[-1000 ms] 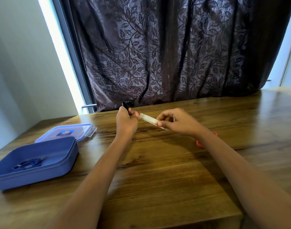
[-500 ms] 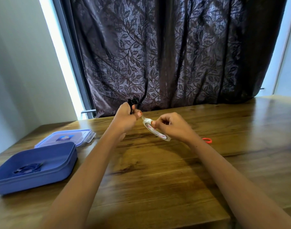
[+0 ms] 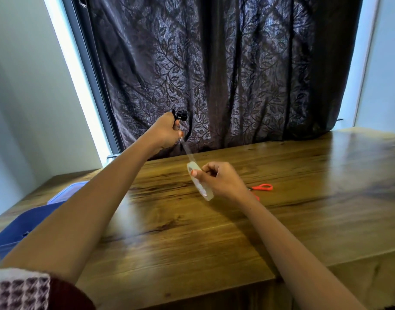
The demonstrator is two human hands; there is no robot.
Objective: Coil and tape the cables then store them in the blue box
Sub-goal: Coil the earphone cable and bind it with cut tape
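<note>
Clamped in the raised left hand [image 3: 166,133] is a small black coiled cable [image 3: 180,115], its dark bundle seen poking above the closed fingers in front of the dark leaf-patterned curtain [image 3: 225,74], while a roll of clear adhesive tape [image 3: 199,181] is pinched between thumb and fingers of the right hand [image 3: 221,180], lower and nearer over the brown wooden table [image 3: 214,231]. A strip of transparent tape [image 3: 187,151] is stretched taut between the roll and the cable, its free end apparently pressed down under the left thumb, though the exact point of attachment cannot be made out. An orange-handled pair of scissors [image 3: 262,187] is left lying on the table just beyond the right wrist, partly hidden by it. At the left edge, the blue plastic box [image 3: 17,229] is seen open and largely covered by the left forearm, with its translucent blue lid [image 3: 64,193] lying flat behind it; what is inside the box cannot be told from this view. Coiling of this cable is judged to be complete, and taping is under way: the strip has been drawn out but is not yet cut or wrapped around the bundle. Cutting, wrapping and placing the cable in the box remain to be done. No other loose cable is visible on the table.
</note>
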